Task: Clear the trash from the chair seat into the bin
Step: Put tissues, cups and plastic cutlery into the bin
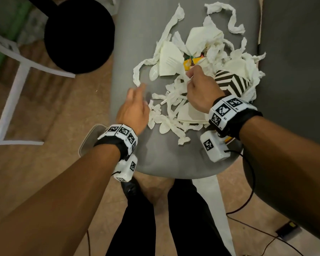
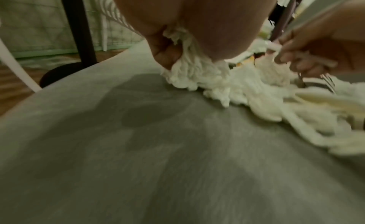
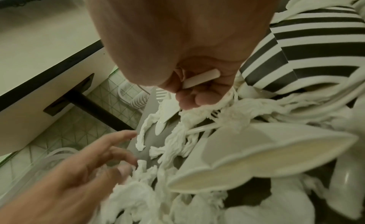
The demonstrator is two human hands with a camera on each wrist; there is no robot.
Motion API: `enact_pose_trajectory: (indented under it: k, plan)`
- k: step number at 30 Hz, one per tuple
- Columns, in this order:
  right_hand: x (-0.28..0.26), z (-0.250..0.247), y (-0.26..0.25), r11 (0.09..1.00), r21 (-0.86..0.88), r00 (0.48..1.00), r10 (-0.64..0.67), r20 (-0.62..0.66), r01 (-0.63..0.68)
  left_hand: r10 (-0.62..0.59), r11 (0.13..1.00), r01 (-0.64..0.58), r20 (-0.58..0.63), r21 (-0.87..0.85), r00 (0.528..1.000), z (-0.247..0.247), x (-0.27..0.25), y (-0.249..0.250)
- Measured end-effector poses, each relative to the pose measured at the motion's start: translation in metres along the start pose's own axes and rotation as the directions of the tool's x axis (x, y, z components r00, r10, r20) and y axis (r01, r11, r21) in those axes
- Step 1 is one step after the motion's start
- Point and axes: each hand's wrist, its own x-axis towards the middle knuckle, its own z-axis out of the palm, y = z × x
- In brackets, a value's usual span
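A grey chair seat (image 1: 129, 43) holds a heap of trash: torn white tissue strips (image 1: 175, 124), paper plate pieces (image 1: 169, 60), white plastic spoons, a yellow wrapper (image 1: 189, 62) and a black-and-white striped cup (image 1: 231, 82). My right hand (image 1: 192, 80) is over the middle of the heap. Its curled fingers grip a white plastic fork (image 3: 201, 79) together with tissue strands; the tines show in the left wrist view (image 2: 327, 82). My left hand (image 1: 135, 106) is at the heap's left edge, blurred, fingers spread, thumb touching a tissue strip (image 2: 197, 71).
A black round table base (image 1: 79, 34) lies on the floor beyond the seat's left side. Further left stands a white chair frame (image 1: 9, 100). A pale rounded container rim (image 1: 87, 139) shows under my left wrist. Black cables (image 1: 248, 209) trail across the floor on the right.
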Motion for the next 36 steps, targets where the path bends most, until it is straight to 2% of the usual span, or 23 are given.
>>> enact_pose_trajectory:
  k: [3, 6, 9, 13, 15, 18, 22, 27, 31, 34, 36]
  plan:
    - [-0.002, 0.006, 0.001, 1.000, -0.008, 1.000, -0.015, 0.007, 0.015, 0.051, 0.993, -0.069, 0.174, 0.099, 0.983, 0.006, -0.012, -0.005]
    - [-0.007, 0.008, 0.000, 0.999, -0.007, 0.999, -0.035, -0.004, 0.035, 0.028, 0.991, -0.055, 0.208, 0.123, 0.978, 0.002, -0.010, -0.004]
    - [-0.012, 0.012, -0.005, 0.998, 0.002, 0.998, -0.065, -0.008, 0.065, -0.001, 0.995, -0.006, 0.079, 0.096, 0.997, -0.009, -0.005, -0.005]
    - [-0.018, 0.022, -0.016, 0.997, 0.016, 0.997, -0.079, -0.003, 0.079, -0.162, 0.974, 0.147, -0.076, -0.170, 0.984, -0.029, -0.005, -0.012]
    - [-0.021, 0.027, -0.023, 0.996, 0.038, 0.996, -0.084, -0.003, 0.084, -0.238, 0.942, 0.204, -0.105, -0.266, 0.965, -0.037, -0.007, -0.011]
    - [-0.025, 0.035, -0.037, 0.994, 0.054, 0.996, -0.090, -0.006, 0.090, -0.285, 0.901, 0.227, -0.112, -0.369, 0.952, -0.042, -0.010, -0.018]
    - [-0.035, 0.056, -0.064, 0.993, 0.059, 0.995, -0.103, 0.013, 0.102, -0.326, 0.893, 0.234, -0.194, -0.384, 0.925, -0.044, -0.023, -0.039]
    - [-0.058, 0.113, -0.114, 0.986, 0.133, 0.990, -0.111, 0.084, 0.099, -0.466, 0.838, 0.319, -0.276, -0.442, 0.841, -0.040, -0.054, -0.097]
    - [-0.081, 0.183, -0.160, 0.987, 0.142, 0.973, -0.100, 0.208, 0.071, -0.615, 0.757, 0.449, -0.285, -0.475, 0.736, -0.042, -0.095, -0.159]
    - [-0.087, 0.245, -0.182, 0.993, 0.111, 0.956, -0.002, 0.294, -0.032, -0.705, 0.686, 0.522, -0.284, -0.507, 0.650, -0.041, -0.127, -0.208]
    - [-0.087, 0.282, -0.187, 0.987, 0.066, 0.934, 0.113, 0.340, -0.143, -0.736, 0.657, 0.563, -0.264, -0.501, 0.623, -0.038, -0.144, -0.239]
